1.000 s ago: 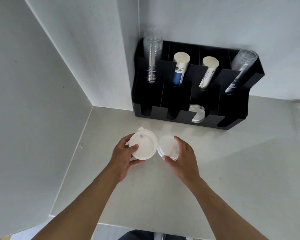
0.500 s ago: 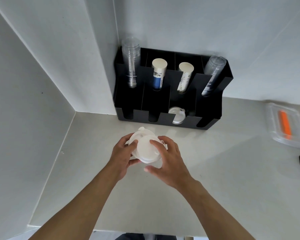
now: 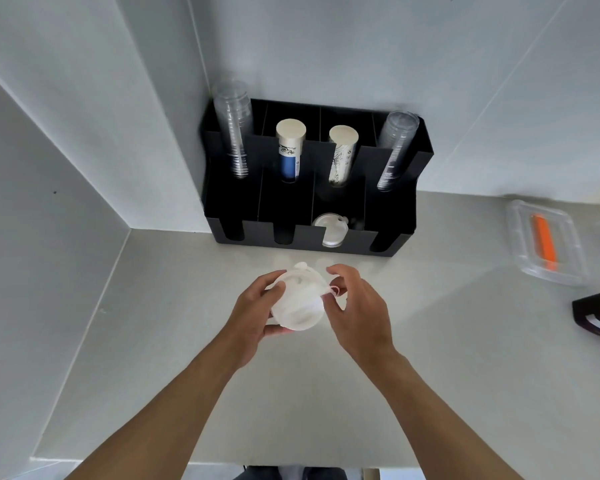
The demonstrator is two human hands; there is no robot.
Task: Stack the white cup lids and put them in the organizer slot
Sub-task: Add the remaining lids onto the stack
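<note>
Both our hands meet over the counter (image 3: 430, 341): the left hand (image 3: 253, 318) cups the white lids (image 3: 297, 303) while the right hand (image 3: 357, 310) pinches their edge, nesting them. One lid (image 3: 331, 230) already sits in the black organizer (image 3: 388, 209)'s third front slot; we judge stacking nearly done, slotting remains.

The pale surface (image 3: 430, 341) is running into a corner between the white walls. The black organizer (image 3: 222, 202) is standing on it at the back, touching the wall. To my right a clear plastic container (image 3: 513, 233) is lying on it, and a dark object (image 3: 596, 315) is sitting at the right edge.
</note>
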